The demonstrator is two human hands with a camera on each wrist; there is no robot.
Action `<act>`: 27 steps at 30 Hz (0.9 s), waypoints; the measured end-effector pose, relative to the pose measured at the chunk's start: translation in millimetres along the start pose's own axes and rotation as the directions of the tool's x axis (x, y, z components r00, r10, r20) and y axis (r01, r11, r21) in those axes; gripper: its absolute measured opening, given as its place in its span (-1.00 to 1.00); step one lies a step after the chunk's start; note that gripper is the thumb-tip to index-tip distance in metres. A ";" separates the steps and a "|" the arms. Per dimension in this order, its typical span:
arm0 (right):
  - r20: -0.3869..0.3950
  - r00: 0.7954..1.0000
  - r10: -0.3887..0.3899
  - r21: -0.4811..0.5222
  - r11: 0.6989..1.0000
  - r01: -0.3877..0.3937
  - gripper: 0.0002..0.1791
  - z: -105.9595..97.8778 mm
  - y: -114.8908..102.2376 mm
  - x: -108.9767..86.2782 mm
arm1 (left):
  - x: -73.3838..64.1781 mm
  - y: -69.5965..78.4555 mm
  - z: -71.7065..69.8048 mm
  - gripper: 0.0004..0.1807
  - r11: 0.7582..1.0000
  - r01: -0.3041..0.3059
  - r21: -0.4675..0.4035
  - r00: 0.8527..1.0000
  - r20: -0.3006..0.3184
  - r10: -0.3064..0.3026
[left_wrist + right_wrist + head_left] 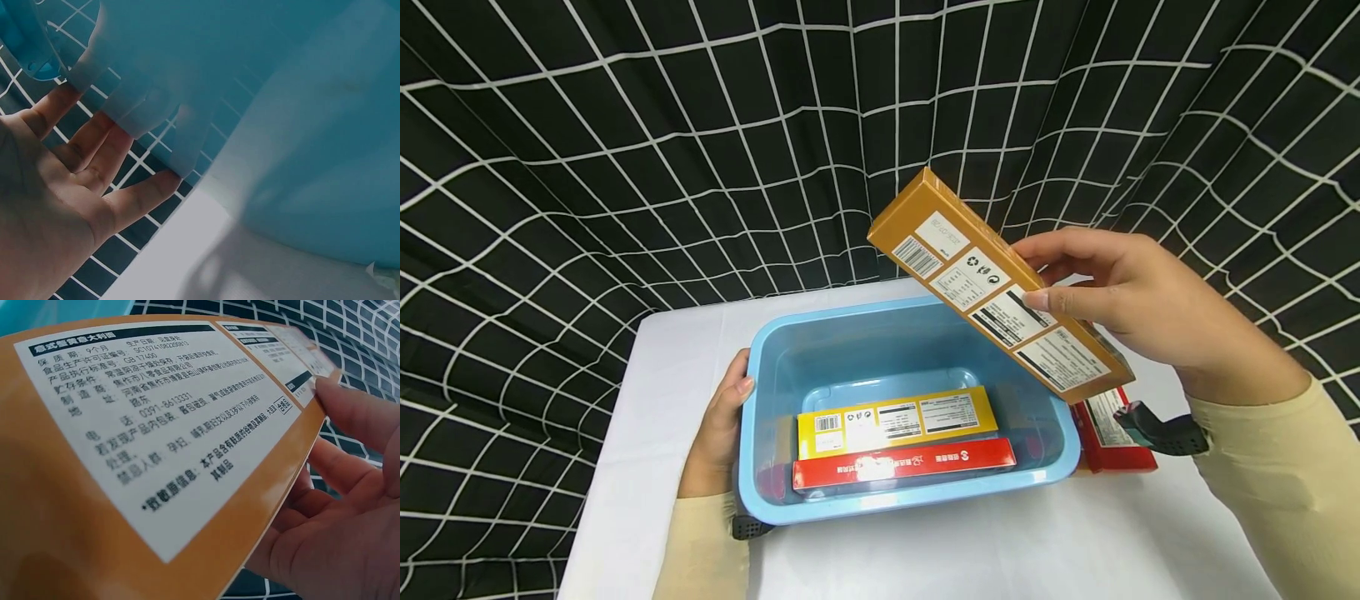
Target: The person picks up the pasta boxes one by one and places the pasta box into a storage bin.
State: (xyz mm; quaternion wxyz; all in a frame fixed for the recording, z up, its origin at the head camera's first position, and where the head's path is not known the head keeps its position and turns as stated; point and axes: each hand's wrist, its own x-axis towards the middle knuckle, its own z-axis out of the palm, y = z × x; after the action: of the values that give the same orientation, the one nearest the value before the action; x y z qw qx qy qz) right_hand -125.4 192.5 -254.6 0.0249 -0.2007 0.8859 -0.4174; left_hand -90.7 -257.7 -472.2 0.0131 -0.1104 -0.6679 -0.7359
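My right hand point(1097, 292) pinches a long orange-brown box point(947, 275) between thumb and fingers, holding it tilted over the right side of a blue plastic bin point(910, 504). White label panels with black print and a barcode face up on it; the right wrist view shows the printed label point(162, 425) up close. My left hand point(722, 425) is at the bin's left side, its fingertips point(159, 184) against the outer wall. Inside the bin, a yellow box point(857, 418) lies label up beside a red box point(902, 467) standing on a narrow side.
Right of the bin, red packaging point(1120, 454) with a white label lies on the white-covered table point(955, 558), partly hidden by the bin and the held box. A black curtain point(700, 167) with a white grid hangs behind the table.
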 end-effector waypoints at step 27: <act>0.121 0.985 -0.124 0.147 0.983 0.105 -0.53 20.2 -30.0 21.3 | 0.6 -1.1 -0.3 -0.42 1.000 -0.013 0.009 1.000 -0.003 0.013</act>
State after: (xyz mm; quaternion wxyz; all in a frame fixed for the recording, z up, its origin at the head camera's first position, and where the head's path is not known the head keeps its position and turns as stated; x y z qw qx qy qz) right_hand -130.6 152.6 -242.6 0.0725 -0.2759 0.8378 -0.4655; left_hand -91.4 -257.8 -473.2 0.0195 -0.1136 -0.6706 -0.7329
